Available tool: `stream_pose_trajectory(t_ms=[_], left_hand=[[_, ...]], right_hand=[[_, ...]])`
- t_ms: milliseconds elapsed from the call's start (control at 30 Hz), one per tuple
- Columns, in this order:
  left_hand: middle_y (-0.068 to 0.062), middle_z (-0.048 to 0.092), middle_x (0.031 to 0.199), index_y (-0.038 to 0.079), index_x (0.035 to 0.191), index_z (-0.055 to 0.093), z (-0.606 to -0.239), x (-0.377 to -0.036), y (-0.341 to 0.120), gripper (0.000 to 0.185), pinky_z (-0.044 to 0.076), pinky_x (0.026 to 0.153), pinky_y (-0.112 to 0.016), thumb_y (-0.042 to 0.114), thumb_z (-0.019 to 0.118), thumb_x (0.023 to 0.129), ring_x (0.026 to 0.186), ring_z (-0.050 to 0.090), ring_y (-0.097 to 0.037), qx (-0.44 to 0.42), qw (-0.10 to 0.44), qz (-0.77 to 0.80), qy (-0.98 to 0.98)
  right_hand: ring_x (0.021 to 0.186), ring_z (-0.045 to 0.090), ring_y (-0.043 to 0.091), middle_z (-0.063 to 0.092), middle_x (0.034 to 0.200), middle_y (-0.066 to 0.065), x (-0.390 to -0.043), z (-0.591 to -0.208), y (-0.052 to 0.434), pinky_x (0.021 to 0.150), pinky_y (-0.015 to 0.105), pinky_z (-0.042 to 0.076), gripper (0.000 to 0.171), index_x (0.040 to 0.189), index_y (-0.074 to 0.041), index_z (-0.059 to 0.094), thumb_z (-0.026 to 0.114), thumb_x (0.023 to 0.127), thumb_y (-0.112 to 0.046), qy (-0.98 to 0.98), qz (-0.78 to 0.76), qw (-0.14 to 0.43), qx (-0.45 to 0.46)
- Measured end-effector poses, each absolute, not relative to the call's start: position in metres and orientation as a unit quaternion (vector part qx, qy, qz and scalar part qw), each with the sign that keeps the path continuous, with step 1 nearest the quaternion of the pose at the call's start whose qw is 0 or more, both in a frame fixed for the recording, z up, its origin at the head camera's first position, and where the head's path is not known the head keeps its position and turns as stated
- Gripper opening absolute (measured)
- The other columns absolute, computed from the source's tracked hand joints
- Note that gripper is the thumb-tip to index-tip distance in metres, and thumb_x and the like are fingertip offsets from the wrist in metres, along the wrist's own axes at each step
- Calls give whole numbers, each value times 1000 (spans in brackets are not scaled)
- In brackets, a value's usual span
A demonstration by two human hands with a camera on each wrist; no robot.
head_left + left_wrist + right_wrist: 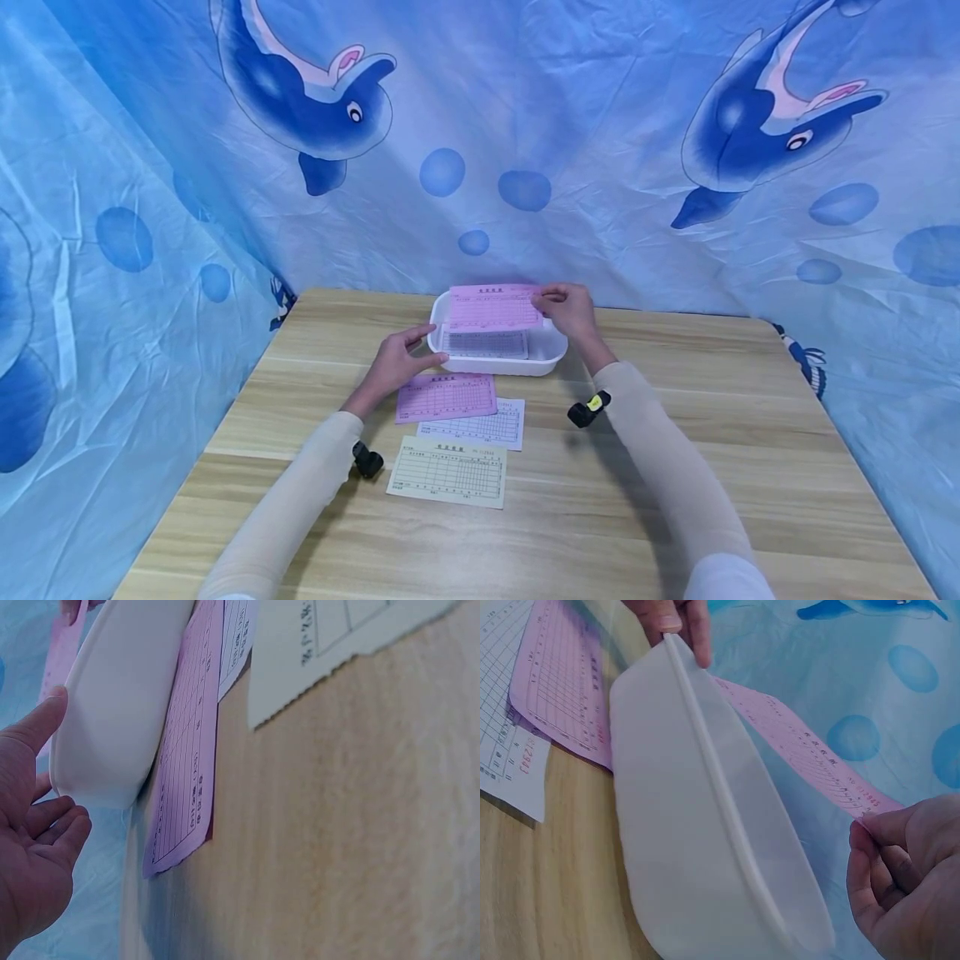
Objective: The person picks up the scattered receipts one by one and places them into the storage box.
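A pink printed form slip (495,308) is pinched by its right edge between the thumb and fingers of my right hand (567,312). It slants over the white plastic tray (551,354). Inside the tray, partly covered by that slip, lies a white form slip (487,344). My left hand (397,362) holds the tray's left end, the thumb (52,712) against the rim and the other fingers curled beside the end wall. In the right wrist view the pinched slip (802,750) stretches along the tray's far side.
In front of the tray, another pink slip (446,397) overlaps a white slip (480,427). Nearer lies a pale yellow slip (447,472). All rest on the wooden table (637,517), with a blue dolphin-print curtain (570,108) behind and at the sides.
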State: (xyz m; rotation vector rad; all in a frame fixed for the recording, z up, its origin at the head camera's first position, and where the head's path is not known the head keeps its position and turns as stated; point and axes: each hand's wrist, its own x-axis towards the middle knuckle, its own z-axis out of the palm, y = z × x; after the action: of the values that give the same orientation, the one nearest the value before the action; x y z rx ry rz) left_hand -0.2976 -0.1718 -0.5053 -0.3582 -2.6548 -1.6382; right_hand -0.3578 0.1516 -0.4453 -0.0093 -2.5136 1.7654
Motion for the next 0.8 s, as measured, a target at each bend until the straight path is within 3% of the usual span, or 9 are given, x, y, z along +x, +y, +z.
stream_pose_trajectory(t_ms=[400, 533, 800], left_hand=[[-13, 53, 152, 4, 145, 55, -504, -296, -172, 76, 42, 118, -43, 37, 86, 84, 140, 49, -33, -107, 1, -519, -848], [-13, 53, 152, 5, 145, 55, -504, -296, -171, 75, 42, 119, -44, 37, 85, 85, 141, 49, -33, -109, 0, -519, -848], [-14, 53, 151, 5, 145, 56, -503, -296, -171, 75, 42, 118, -44, 38, 85, 84, 140, 49, -34, -112, 1, -517, -849]], right_hand=[[95, 74, 28, 76, 105, 17, -361, -458, 134, 78, 33, 63, 21, 111, 0, 75, 75, 93, -12, -844, 537, 13, -7], [91, 74, 25, 76, 103, 16, -361, -462, 130, 75, 32, 63, 20, 109, -1, 76, 76, 92, -13, -846, 533, 5, -6], [80, 71, 19, 76, 100, 15, -363, -469, 126, 79, 40, 65, 16, 105, -2, 75, 76, 92, -12, -844, 536, -20, -11]])
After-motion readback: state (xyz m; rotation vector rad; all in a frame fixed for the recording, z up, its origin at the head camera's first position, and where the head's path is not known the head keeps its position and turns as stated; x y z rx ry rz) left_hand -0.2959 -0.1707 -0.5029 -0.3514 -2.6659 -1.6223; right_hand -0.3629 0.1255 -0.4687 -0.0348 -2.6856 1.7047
